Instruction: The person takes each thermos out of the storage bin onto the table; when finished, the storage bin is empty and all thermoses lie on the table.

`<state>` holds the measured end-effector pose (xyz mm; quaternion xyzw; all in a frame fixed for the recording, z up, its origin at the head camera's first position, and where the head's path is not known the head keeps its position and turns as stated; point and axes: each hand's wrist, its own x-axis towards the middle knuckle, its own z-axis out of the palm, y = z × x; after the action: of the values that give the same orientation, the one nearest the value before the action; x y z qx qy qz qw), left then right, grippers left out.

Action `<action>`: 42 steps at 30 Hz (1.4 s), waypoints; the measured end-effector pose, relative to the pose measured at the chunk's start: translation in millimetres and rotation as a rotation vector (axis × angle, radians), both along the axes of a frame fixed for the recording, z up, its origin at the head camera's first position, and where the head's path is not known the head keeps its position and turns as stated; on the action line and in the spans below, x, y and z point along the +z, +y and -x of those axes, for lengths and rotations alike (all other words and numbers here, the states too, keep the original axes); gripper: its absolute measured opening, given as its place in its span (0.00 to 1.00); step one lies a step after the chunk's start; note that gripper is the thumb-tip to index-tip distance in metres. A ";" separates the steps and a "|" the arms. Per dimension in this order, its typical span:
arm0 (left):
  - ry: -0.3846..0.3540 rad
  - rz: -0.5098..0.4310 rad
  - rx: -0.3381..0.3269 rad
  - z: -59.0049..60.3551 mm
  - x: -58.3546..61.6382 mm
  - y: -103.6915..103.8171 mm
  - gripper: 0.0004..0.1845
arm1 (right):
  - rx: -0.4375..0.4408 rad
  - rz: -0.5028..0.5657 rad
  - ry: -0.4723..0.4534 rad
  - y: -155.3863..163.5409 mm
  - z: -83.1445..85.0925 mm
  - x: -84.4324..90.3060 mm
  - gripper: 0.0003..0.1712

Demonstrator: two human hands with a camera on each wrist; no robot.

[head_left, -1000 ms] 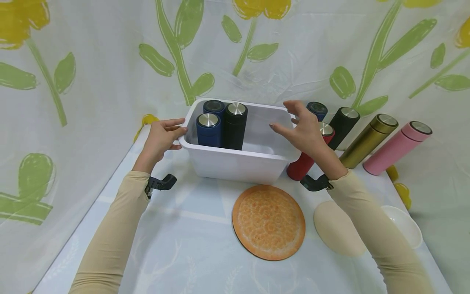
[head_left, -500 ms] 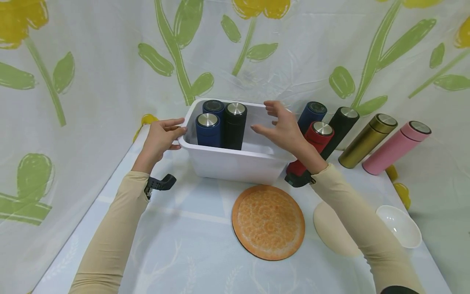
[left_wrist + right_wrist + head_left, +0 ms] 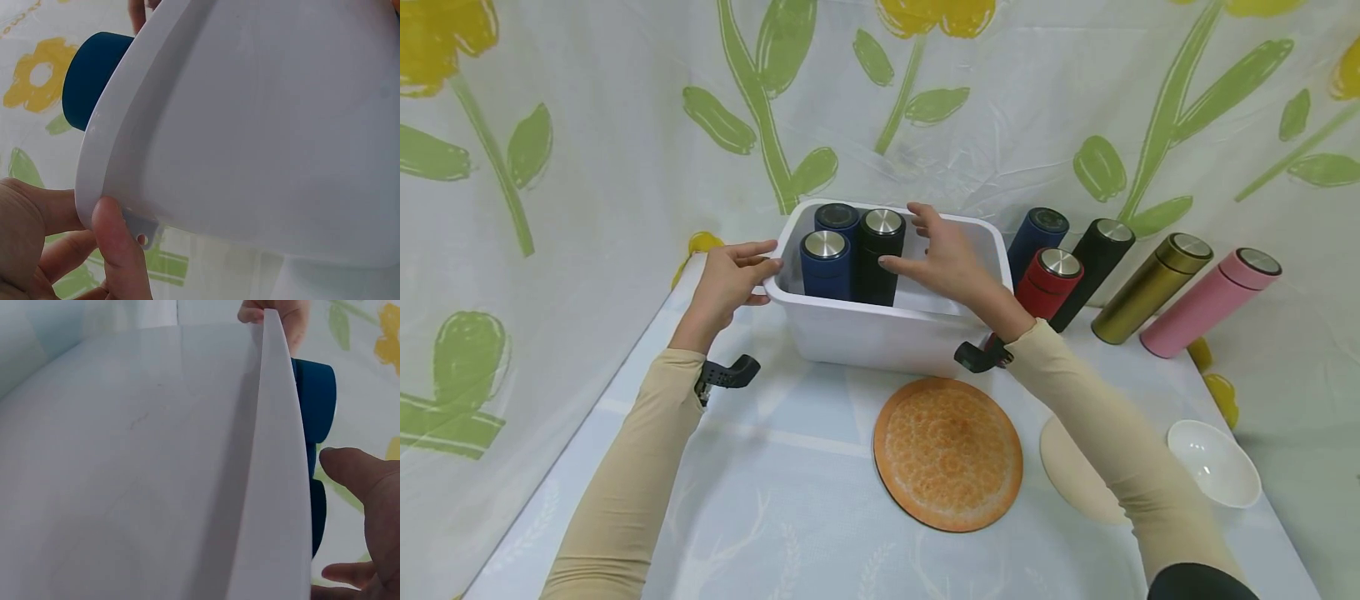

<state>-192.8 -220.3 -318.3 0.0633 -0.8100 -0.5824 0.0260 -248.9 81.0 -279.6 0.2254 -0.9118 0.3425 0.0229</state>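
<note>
A white plastic bin [image 3: 880, 337] stands at the back of the table. Inside it are a blue vacuum flask with a steel lid [image 3: 826, 271], a blue flask with a dark lid [image 3: 837, 217] and a black flask [image 3: 872, 271]. My left hand [image 3: 722, 283] pinches the bin's left rim between thumb and fingers, near the tabbed corner in the left wrist view. Over the bin's right half, my right hand [image 3: 953, 260] has its thumb and fingers spread beside the black flask. Its thumb tip overlaps that flask in the head view, and nothing is gripped.
Right of the bin stand a blue flask [image 3: 1037, 237], red flask [image 3: 1051, 283], black flask [image 3: 1097, 258], gold flask [image 3: 1150, 287] and pink flask [image 3: 1210, 302]. In front lie a round orange patterned mat [image 3: 949, 454], a beige disc [image 3: 1075, 475] and a white bowl [image 3: 1213, 462].
My right hand has moved left across the bin from its right rim to beside the black flask, uncovering the red and blue flasks outside. The left hand has stayed at the rim.
</note>
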 end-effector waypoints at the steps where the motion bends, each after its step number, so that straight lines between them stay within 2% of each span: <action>1: 0.000 -0.002 0.002 -0.2 0.0 0.0 0.25 | 0.004 -0.012 0.000 -2.8 1.1 0.2 0.53; 7: -0.015 -0.016 0.007 0.4 -1.4 1.0 0.25 | 0.018 -0.039 -0.017 -14.7 7.2 0.4 0.54; 16: 0.008 -0.009 -0.011 6.6 0.4 2.6 0.25 | -0.021 -0.092 0.004 -23.8 21.4 2.6 0.55; 22: 0.006 -0.014 -0.002 7.4 1.0 0.7 0.25 | 0.025 -0.117 0.004 -29.0 29.0 2.3 0.52; 31: 0.008 -0.027 0.006 4.5 0.7 -0.5 0.25 | 0.099 -0.095 0.042 -30.7 27.3 0.5 0.44; 37: 0.014 -0.036 0.001 1.9 -2.2 0.0 0.25 | 0.091 -0.052 0.042 -28.6 23.1 -4.7 0.40; 42: 0.018 -0.030 -0.003 1.6 -3.2 -1.6 0.25 | 0.080 -0.008 0.036 -23.3 19.0 -9.0 0.41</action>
<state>-194.4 -221.9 -321.6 0.0574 -0.8009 -0.5952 0.0313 -267.9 57.7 -288.7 0.2680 -0.9029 0.3351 0.0248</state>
